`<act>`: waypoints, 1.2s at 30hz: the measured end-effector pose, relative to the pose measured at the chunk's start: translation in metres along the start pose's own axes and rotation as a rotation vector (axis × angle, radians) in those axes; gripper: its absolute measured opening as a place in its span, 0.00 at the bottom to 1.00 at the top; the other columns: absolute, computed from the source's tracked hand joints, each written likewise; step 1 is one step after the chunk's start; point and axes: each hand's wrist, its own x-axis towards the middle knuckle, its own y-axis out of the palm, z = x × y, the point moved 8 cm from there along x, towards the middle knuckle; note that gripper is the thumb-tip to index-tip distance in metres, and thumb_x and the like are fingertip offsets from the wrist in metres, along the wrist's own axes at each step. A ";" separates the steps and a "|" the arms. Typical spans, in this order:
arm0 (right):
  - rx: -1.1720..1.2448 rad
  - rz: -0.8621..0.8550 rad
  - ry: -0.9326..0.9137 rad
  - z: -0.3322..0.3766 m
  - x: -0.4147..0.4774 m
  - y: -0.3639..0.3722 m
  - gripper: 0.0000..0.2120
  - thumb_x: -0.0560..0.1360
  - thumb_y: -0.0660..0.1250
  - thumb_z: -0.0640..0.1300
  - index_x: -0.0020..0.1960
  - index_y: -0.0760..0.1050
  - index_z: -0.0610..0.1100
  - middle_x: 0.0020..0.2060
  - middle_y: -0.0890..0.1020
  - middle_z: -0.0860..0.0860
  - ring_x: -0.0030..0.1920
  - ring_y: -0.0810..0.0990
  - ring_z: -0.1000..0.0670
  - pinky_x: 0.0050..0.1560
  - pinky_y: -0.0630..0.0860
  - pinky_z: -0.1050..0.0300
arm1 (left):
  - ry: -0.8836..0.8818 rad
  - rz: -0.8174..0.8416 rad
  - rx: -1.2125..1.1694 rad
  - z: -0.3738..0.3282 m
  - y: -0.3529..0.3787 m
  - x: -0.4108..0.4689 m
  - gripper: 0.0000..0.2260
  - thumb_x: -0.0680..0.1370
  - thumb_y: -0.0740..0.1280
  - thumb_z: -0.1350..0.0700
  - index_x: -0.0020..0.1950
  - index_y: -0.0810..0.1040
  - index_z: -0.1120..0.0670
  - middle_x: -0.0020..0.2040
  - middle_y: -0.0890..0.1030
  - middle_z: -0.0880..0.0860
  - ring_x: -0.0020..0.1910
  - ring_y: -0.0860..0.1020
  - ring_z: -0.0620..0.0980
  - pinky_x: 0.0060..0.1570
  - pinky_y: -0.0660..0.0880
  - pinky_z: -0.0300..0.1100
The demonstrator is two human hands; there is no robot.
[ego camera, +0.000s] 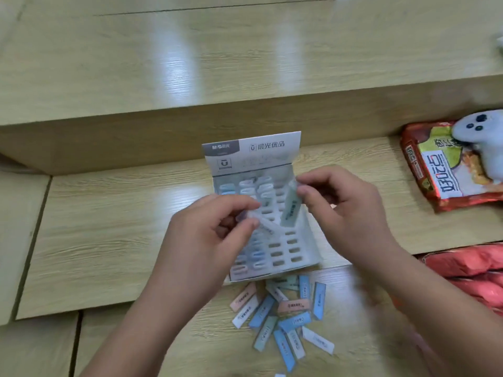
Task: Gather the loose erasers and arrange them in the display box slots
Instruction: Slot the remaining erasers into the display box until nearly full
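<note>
Over the display box [313, 246], the right hand [345, 202] pinches a green eraser [290, 210] by its upper end, its long axis tilted down toward the empty slots [283, 251] beneath. The left hand [206, 235] has its fingers pinching a pale eraser [261, 223] just beside the green one, over the box's middle. Loose erasers [283, 314] lie heaped on the tabletop [109, 240] by the box's near edge.

Surface: we saw a pale wood-grain laminate bench [109, 227].
Box: a white cardboard display box [253, 151] stood on it.
Erasers: loose pastel rectangular erasers [285, 317] lay heaped just before the box.
Right: a red foil snack packet [435, 170] lay there.
</note>
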 end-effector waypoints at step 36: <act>-0.355 0.167 -0.310 -0.009 0.018 0.025 0.10 0.74 0.68 0.34 0.51 0.83 0.44 0.47 0.78 0.50 0.49 0.75 0.46 0.48 0.72 0.54 | 0.173 -0.055 0.451 -0.002 0.046 0.022 0.04 0.75 0.73 0.60 0.45 0.79 0.55 0.40 0.80 0.48 0.37 0.78 0.49 0.34 0.76 0.46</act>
